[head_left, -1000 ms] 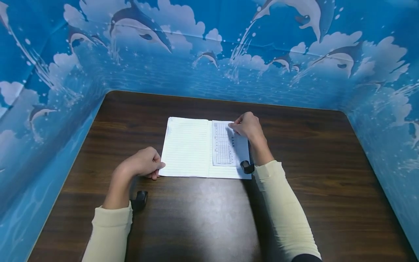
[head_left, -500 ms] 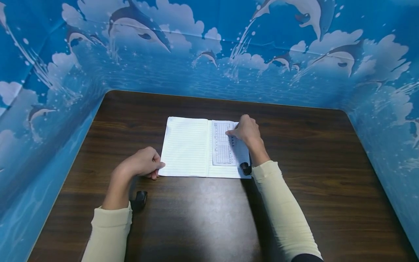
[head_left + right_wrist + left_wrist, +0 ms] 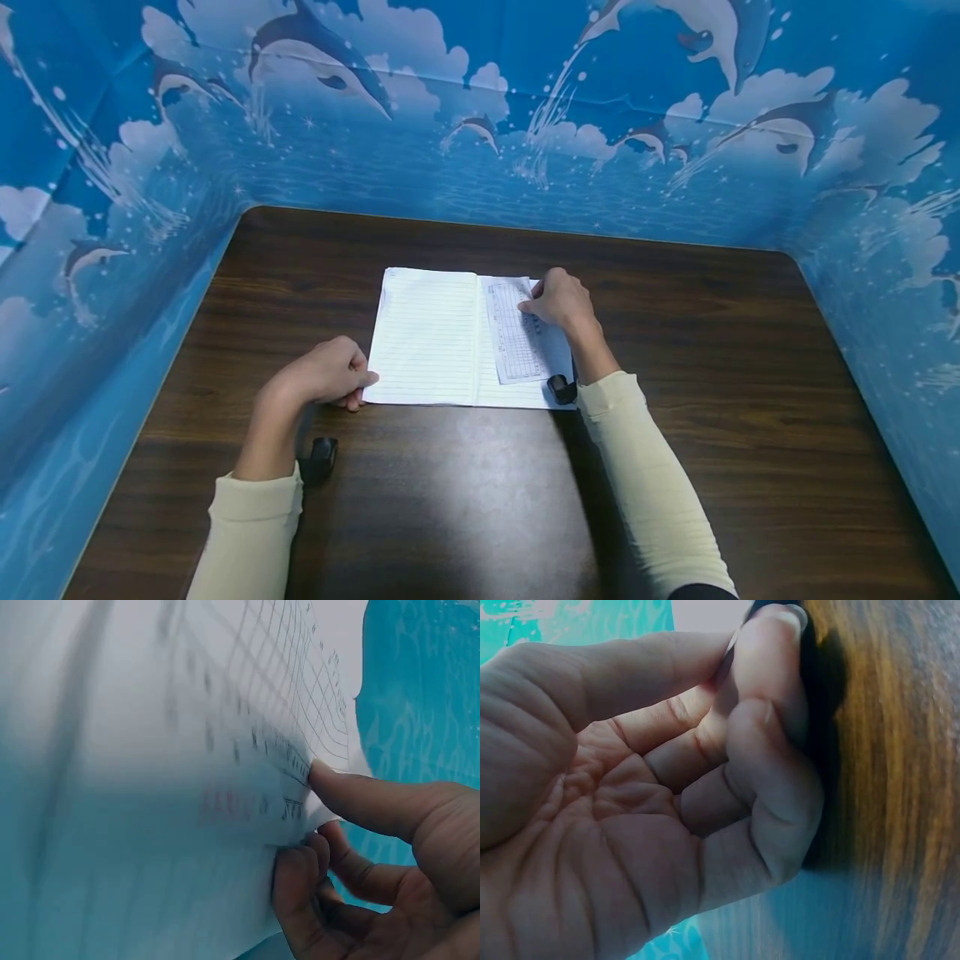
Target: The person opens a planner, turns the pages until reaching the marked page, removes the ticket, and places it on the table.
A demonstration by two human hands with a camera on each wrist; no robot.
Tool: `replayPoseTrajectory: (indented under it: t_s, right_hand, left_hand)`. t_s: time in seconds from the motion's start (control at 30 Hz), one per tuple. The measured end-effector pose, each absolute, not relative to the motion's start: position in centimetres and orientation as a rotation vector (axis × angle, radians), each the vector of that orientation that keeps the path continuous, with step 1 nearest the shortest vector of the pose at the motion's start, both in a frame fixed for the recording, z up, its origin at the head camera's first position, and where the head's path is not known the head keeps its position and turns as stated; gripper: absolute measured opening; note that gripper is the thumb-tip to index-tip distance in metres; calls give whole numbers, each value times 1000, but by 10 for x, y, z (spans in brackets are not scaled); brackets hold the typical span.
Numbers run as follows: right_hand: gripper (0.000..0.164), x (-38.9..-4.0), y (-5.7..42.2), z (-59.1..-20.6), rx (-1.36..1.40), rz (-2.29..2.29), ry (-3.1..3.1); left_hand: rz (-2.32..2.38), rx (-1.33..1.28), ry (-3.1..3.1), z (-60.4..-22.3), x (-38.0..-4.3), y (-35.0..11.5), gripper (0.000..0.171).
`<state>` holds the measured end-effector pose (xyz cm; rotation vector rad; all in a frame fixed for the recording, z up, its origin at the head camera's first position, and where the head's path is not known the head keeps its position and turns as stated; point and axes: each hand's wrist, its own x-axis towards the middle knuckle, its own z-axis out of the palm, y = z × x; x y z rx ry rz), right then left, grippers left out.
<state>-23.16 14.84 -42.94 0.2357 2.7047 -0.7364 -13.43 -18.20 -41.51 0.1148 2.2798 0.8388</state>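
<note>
An open lined notebook [image 3: 431, 342] lies on the dark wooden table. On its right page is a smaller printed sheet [image 3: 516, 337] with a grid table, now slightly slanted. My right hand [image 3: 561, 300] pinches the sheet's right edge near the top, thumb on the printed face and fingers behind. In the right wrist view the sheet [image 3: 247, 750] bends up at the thumb, and its print is partly blurred. My left hand [image 3: 330, 372] pinches the notebook's lower left corner between thumb and index finger. The left wrist view shows the left hand's [image 3: 682, 765] other fingers curled beside the tabletop.
The brown table [image 3: 465, 500] has rounded far corners. A blue cloth [image 3: 390, 167] printed with dolphins and clouds hangs around its back and sides. Black wrist cameras, such as the left one [image 3: 324, 457], sit near the cuffs.
The right hand has come down a little from the sheet's top edge to its right edge. The printed sheet has turned slightly and its lower end has shifted right. The left hand stays put.
</note>
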Motion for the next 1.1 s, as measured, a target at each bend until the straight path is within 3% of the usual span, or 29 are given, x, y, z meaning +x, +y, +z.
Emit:
replayPoseTrajectory:
  t_s: [0.2,0.53,1.1]
  right_hand:
    - [14,-230,153,-434,265,-971,2656]
    - [25,-232,166,-436,420,-1446,2381]
    - [25,-234,186,-424,433,-1621,2250]
  left_hand:
    - [845,113,2275,-417,-135,-182,36]
    - [851,132,2266,-418,-136,-183,37]
    - [846,142,2271,-416,-137,-184,37]
